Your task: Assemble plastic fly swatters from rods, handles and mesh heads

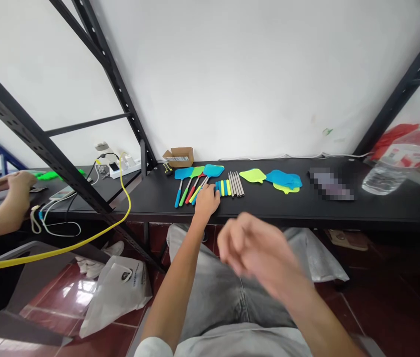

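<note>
My left hand (207, 200) is down at the desk's front part, between the fly swatters and a row of loose blue and yellow handle grips (222, 188). Its fingers are bent and close together, with the tips hidden, so what they hold cannot be made out. Several fly swatters with metal rods lie to its left, among them one with a green head (197, 172) and one with a blue head (213, 170). Over my lap, short of the desk edge, hangs my right hand (256, 245), smeared by motion with fingers curled; nothing shows in it.
Metal rods (236, 184) lie right of the grips, then a yellow swatter head (253, 175) and stacked blue ones (283, 178). A cardboard box (179, 156) stands at the back. Right is a plastic bottle (392, 171). A yellow cable (124, 198) and another person's hands (20, 183) are left.
</note>
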Demonstrator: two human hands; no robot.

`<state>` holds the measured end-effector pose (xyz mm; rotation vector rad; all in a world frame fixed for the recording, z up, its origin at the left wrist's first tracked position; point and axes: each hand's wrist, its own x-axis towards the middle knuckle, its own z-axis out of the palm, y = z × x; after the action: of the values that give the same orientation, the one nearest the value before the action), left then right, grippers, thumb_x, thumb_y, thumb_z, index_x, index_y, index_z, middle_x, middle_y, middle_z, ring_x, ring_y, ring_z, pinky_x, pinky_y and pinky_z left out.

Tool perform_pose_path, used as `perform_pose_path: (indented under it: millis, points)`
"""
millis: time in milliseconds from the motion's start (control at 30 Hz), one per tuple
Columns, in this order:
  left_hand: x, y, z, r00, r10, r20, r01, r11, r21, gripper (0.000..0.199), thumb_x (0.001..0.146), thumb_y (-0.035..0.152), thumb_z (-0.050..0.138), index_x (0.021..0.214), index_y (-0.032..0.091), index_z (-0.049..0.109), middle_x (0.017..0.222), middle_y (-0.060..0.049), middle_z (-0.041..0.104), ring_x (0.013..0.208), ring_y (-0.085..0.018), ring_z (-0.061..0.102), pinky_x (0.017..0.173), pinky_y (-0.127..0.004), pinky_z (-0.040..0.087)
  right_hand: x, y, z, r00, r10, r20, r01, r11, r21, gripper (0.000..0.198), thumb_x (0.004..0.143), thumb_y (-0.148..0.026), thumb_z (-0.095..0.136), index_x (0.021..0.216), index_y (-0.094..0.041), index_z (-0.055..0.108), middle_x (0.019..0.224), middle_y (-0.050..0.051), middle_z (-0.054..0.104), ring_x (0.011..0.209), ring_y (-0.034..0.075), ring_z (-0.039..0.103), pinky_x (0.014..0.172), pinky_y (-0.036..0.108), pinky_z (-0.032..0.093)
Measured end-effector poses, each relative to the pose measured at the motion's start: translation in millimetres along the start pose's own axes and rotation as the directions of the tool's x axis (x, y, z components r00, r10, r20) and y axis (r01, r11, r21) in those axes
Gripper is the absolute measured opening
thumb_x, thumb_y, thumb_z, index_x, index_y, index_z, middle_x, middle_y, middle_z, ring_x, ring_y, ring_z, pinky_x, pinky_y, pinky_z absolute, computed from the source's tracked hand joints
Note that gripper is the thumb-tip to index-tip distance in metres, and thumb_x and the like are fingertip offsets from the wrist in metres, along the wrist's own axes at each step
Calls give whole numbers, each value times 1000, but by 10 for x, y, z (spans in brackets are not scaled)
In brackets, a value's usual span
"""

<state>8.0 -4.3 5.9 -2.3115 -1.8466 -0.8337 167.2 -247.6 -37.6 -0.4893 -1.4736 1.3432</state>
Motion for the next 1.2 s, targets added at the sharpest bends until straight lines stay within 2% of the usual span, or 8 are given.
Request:
perform_pose_path:
  millis: [100,200,300,400,567,1033,1133,1200]
  points:
    - [2,7,-9,1000,-19,4,19,1000,19,29,95,28,45,116,16,63,107,-12,63,100,-24,61,87,-32,45,1228,-357,-502,969,36,-244,-115,941,-318,14,84,-33,60,89,-21,64,79,3,66,63,14,56,57,26,41]
    - [17,0,-1,999,-34,24,34,999,20,28,95,30,46,113,16,64,108,-12,62,99,-24,61,86,-31,45,1886,-400,-1017,901,17,-434,-306,733,-608,15,81,-31,57,85,-19,66,77,3,68,60,14,57,59,26,41]
    - [28,-13,10,998,-41,36,41,999,19,28,95,32,46,110,16,65,108,-11,62,96,-23,62,84,-31,45,2179,-246,-1407,855,65,-515,-487,443,-752,15,80,-25,56,84,-17,68,73,5,69,57,15,59,59,26,42]
    - [27,-18,10,998,-47,40,46,999,26,29,96,31,44,107,16,66,106,-11,62,94,-22,62,82,-30,44,2395,-123,-1566,829,237,-507,-551,187,-813,21,80,-27,57,67,-15,67,57,7,65,54,17,61,59,26,44]
    - [21,-15,5,998,-51,47,49,998,41,28,96,31,44,104,17,67,103,-11,61,92,-22,62,79,-30,44,2640,-77,-1534,773,304,-557,-586,6,-810,15,79,-24,60,71,-14,68,52,7,63,52,20,64,59,28,47]
    - [39,-40,29,999,-35,41,33,998,50,28,96,31,43,100,17,67,97,-10,64,91,-23,62,78,-30,44,2841,-116,-1544,703,435,-562,-612,-32,-790,6,71,-17,69,70,-11,68,56,7,67,48,18,66,56,28,56]
    - [32,-37,14,999,-25,43,23,998,52,29,96,30,43,103,16,67,98,-11,66,93,-23,62,78,-30,44,2844,-123,-1586,701,435,-565,-641,39,-766,7,68,-16,71,66,-11,67,53,8,65,47,20,66,50,28,55]
    - [28,-31,0,999,-20,49,17,998,61,29,96,30,42,102,15,67,97,-11,67,93,-23,63,78,-30,44,2833,-126,-1645,723,409,-556,-661,176,-730,9,67,-16,71,62,-12,66,51,9,65,45,21,64,45,29,53]
